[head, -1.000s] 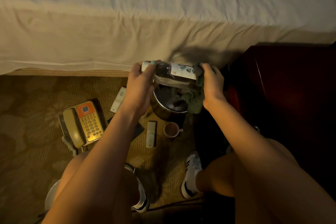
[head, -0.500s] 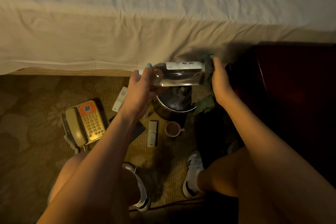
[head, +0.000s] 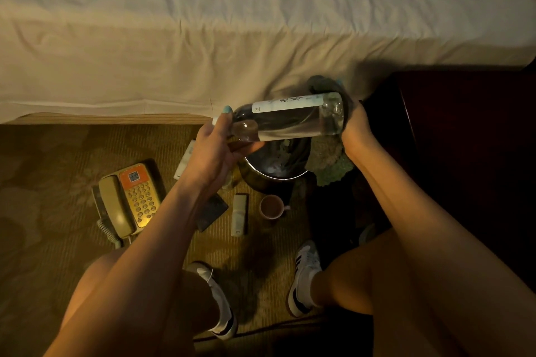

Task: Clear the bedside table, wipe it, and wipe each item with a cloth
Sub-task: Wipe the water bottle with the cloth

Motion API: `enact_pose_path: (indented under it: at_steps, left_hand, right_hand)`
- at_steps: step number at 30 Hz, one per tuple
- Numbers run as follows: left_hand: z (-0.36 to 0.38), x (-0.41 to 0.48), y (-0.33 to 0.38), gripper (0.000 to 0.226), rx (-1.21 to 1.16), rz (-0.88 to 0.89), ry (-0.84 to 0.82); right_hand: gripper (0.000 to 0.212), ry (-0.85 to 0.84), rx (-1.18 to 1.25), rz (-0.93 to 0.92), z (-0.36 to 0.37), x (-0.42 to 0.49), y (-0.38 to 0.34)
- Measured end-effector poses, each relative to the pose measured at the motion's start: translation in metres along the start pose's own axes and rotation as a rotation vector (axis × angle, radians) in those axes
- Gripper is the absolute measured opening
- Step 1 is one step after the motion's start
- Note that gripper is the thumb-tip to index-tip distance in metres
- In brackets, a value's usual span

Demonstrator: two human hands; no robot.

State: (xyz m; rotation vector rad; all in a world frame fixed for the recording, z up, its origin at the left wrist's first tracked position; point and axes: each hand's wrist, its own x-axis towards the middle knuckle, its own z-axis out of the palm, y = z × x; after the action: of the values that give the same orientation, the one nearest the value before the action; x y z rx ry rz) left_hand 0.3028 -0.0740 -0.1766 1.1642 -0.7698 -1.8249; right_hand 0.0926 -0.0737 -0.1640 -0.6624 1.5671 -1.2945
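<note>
Clear glass bottle with a pale label point(head: 290, 120) lies sideways in mid-air over the round metal bin point(head: 278, 177); smooth glass could slip and drop there. Your left hand point(head: 216, 151) curls round its neck at left; your right hand point(head: 355, 129) cups the green fluffy cloth point(head: 330, 166) round its base.

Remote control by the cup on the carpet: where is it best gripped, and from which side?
Probably pinch the remote control across its narrow width at mid-length, from above: it lies flat on the carpet, long and slim, both long edges free.
</note>
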Motion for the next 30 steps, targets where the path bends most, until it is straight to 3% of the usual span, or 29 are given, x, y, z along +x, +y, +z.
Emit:
enact_pose_path:
  at_steps: [4, 10, 13, 16, 18, 22, 25, 30]
  left_hand:
    - [0.001, 0.001, 0.002, 0.029, 0.076, 0.047, 0.013]
    - [0.012, 0.0, 0.002, 0.029, 0.179, 0.158, 0.043]
    - [0.013, 0.003, 0.001, 0.033, 0.218, 0.197, 0.055]
    - [0.008, 0.007, -0.004, 0.064, 0.289, 0.2, 0.077]
    - [0.007, 0.006, -0.006, 0.072, 0.314, 0.184, 0.093]
    - [0.007, 0.006, -0.009, 0.039, 0.323, 0.159, 0.189]
    - [0.007, 0.005, -0.008, 0.042, 0.419, 0.208, 0.226]
    - [0.01, -0.001, -0.013, 0.029, 0.548, 0.288, 0.223]
  right_hand:
    - [0.029, -0.016, 0.019, -0.018, 0.0, -0.004, -0.001]
    - [0.034, -0.074, 0.273, 0.123, 0.0, -0.009, -0.009]
    - [0.034, -0.101, 0.274, 0.071, 0.004, -0.009, -0.007]
    - [0.023, 0.052, -0.143, -0.119, 0.003, -0.005, 0.007]
    - [0.017, 0.103, -0.34, -0.231, 0.006, -0.007, 0.012]
    - [0.029, 0.25, -0.622, -0.531, 0.013, -0.008, 0.024]
    - [0.036, 0.346, -0.892, -0.659, 0.019, -0.01, 0.036]
    - [0.033, 0.26, -1.156, -0.759, 0.035, -0.026, 0.044]
